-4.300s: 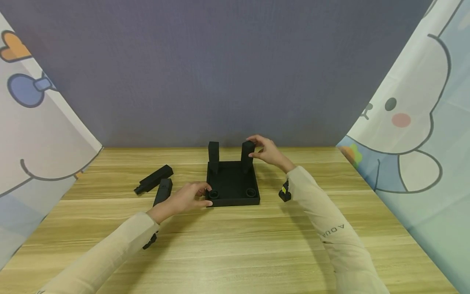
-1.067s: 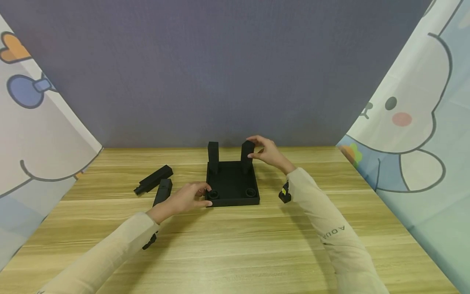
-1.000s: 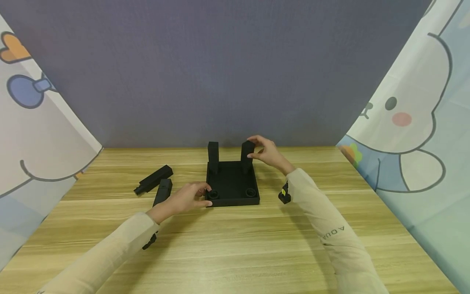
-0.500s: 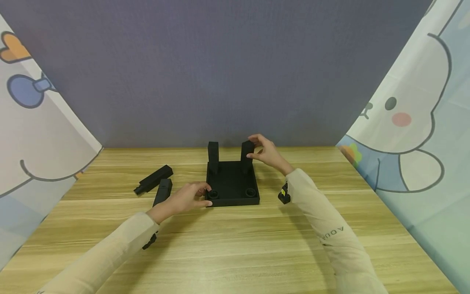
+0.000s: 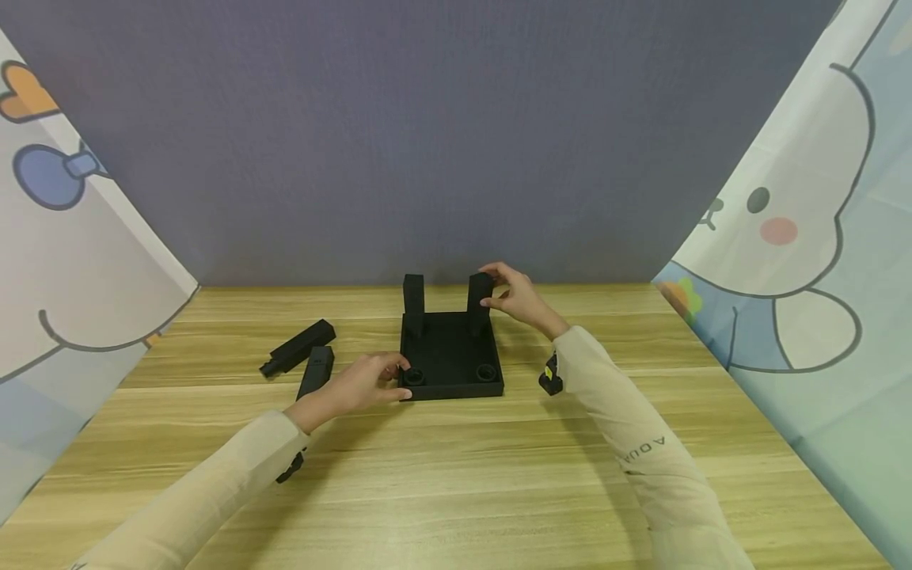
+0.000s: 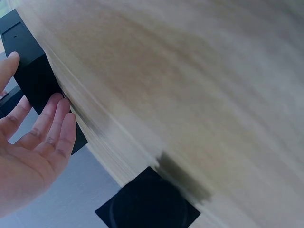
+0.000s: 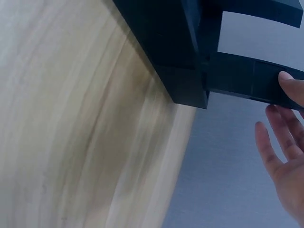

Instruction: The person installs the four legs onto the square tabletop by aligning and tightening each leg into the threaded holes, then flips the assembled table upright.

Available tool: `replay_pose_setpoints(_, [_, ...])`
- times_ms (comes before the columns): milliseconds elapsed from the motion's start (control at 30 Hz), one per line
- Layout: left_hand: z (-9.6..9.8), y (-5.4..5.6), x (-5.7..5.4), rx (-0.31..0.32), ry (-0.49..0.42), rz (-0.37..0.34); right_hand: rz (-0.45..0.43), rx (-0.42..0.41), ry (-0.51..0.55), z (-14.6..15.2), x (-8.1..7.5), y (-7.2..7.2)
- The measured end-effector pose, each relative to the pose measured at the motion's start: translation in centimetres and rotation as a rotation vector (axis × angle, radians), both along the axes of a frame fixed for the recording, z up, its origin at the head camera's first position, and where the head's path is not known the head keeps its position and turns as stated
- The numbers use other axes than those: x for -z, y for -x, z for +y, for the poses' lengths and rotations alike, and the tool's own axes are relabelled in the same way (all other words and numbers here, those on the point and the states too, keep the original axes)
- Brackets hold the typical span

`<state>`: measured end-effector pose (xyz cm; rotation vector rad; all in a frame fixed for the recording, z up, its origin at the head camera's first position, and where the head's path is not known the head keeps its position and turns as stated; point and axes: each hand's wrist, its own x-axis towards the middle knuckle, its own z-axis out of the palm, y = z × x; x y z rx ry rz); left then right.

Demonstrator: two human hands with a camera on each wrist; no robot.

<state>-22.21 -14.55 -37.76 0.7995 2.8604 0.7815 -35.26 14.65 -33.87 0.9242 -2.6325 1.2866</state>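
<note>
The black base [image 5: 459, 392] lies flat on the wooden table [image 5: 456, 483], near the grey panel [image 5: 427, 142]. 2 posts stand upright at its far corners: the left post [image 5: 414, 299] and the right post [image 5: 477, 305]. 2 round sockets [image 5: 487, 373] show at its near corners.

The hands are well apart. The left hand [image 5: 362, 381] holds the near left corner of the base, thumb at the front wall and fingers at the side. The right hand [image 5: 520, 301] pinches the upper part of the right post between thumb and fingers. Whether that post is fully seated cannot be told.

2 loose black bars lie left of the base: the outer bar [image 5: 299, 347] lies slantwise; the inner bar [image 5: 317, 370] is partly hidden by the left wrist.
</note>
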Motion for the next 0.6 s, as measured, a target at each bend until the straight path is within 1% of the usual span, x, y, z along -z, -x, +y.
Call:
replay_pose_setpoints(200, [-0.03,-0.01,0.00,0.001,-0.003,-0.001,0.029,0.047,0.042,-0.19,0.54,0.01])
replay_pose_setpoints(367, [-0.09,0.00,0.00,0.000,-0.004,-0.005,0.035,0.076,0.048,-0.38,0.73,-0.08])
replay_pose_setpoints(600, [-0.08,0.05,0.08,0.000,-0.003,-0.004,0.022,0.055,0.011,-0.33,0.23,-0.24])
